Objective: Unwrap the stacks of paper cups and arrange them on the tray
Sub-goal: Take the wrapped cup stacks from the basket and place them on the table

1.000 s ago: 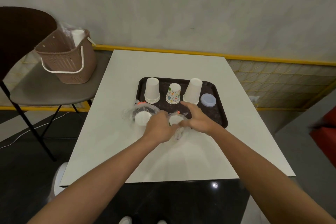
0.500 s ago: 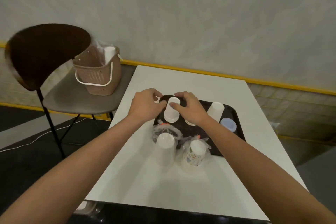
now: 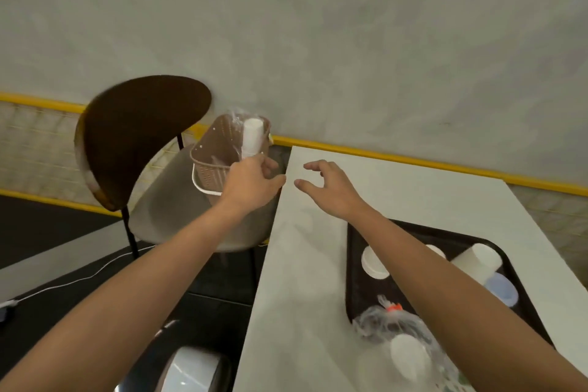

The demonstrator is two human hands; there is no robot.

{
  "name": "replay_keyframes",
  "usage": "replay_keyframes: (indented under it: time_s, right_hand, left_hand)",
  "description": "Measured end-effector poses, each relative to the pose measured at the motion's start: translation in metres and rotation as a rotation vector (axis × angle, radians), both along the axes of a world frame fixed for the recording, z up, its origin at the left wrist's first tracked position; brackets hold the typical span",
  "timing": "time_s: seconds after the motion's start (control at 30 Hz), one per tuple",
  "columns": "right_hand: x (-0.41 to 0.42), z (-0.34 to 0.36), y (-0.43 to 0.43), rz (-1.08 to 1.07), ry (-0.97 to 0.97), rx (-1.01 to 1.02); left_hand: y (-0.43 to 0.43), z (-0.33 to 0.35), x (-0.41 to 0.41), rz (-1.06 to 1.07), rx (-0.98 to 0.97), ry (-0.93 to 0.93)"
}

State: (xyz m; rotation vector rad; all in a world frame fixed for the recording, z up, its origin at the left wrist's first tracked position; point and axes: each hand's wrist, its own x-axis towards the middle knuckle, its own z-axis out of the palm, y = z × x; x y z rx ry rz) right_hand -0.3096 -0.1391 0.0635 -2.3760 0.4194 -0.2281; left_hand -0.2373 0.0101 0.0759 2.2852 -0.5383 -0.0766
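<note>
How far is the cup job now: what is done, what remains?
Done: unwrapped cups stand upside down on the tray. In hand: the left hand is at the basket, by its wrapped stack. Left: that stack and the bagged stack by the tray.

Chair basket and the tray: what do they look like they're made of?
The basket looks like moulded plastic: matte tan walls with rows of small holes, white handle. The tray is probably plastic too: dark, dull-surfaced, with a raised rounded rim; blur leaves it open.
</note>
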Motion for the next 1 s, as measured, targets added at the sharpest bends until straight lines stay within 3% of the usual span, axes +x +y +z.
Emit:
replay_keyframes:
  time_s: [0.33,0.7,0.9,1.0]
  right_hand:
    - [0.115,-0.007,0.011,-0.037,0.058,0.034]
    - [0.201,-0.040,-0.009,-0.054,0.071,0.147]
    - [0.221,-0.053,-0.016,0.009,0.128,0.154]
    - [0.223,-0.058,-0.016,0.064,0.148,0.189]
  left_hand:
    - [-0.009,-0.014,0.128,-0.002,0.036,0.094]
    - [-0.049,-0.069,0.238,0.243,-0.020,0.466]
    - [-0.060,-0.097,0.275,0.158,0.162,0.562]
    - [-0.068,-0.104,0.282,0.091,0.138,0.609]
